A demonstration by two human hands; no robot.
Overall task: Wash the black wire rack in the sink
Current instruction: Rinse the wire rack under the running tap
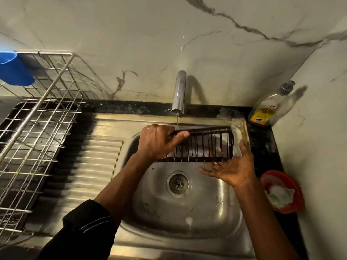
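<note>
The black metal wire rack is held over the far side of the shiny steel sink, right under the silver tap, so the thin stream of water lands on it. The left hand curls its fingers round the rack's top left edge to keep it steady. The right hand has its fingers spread wide, touching the rack's right end, probably to prop or rub it.

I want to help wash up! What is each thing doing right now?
Tap: running, thin stream.
Black wire rack: held under the tap.
Left hand: wet, grips the rack's top.
Right hand: open, at the rack's right end.
Sink: wet, not filled.
Soap bottle: upright.
</note>
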